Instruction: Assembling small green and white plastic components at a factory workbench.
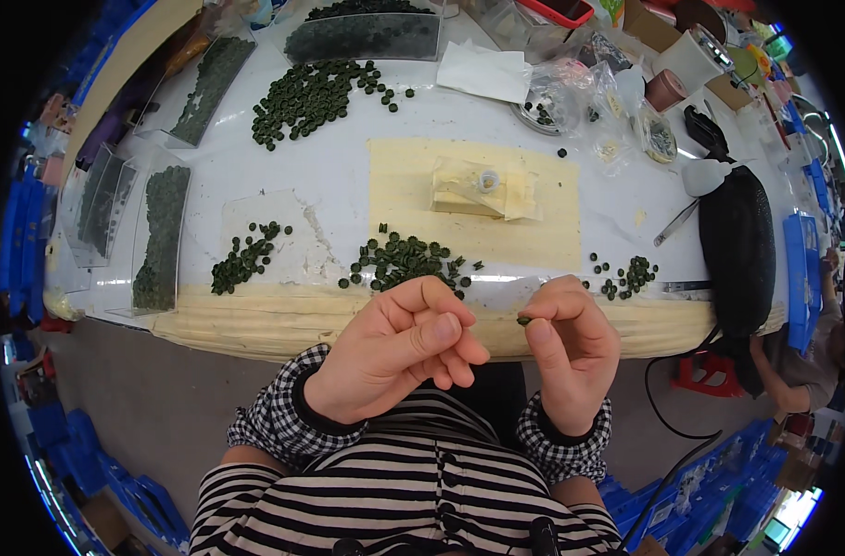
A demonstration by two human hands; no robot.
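Note:
My right hand (571,347) pinches one small dark green round piece (524,321) between thumb and forefinger, held near the table's front edge. My left hand (399,347) is curled beside it, fingers bent inward toward the piece; whether it holds anything is hidden. Just beyond the hands a loose pile of the same green pieces (404,259) lies on the white table (339,185). Smaller heaps of pieces lie at the left (246,258) and at the right (626,275). A large heap (311,95) spreads farther back.
Clear plastic trays filled with green pieces stand at the left (161,236) and at the back (362,35). A cream mat (533,232) carries a folded packet (482,190). Tweezers (674,224), a black pouch (737,246), bags and tape rolls crowd the right. Another person sits at the right edge (802,371).

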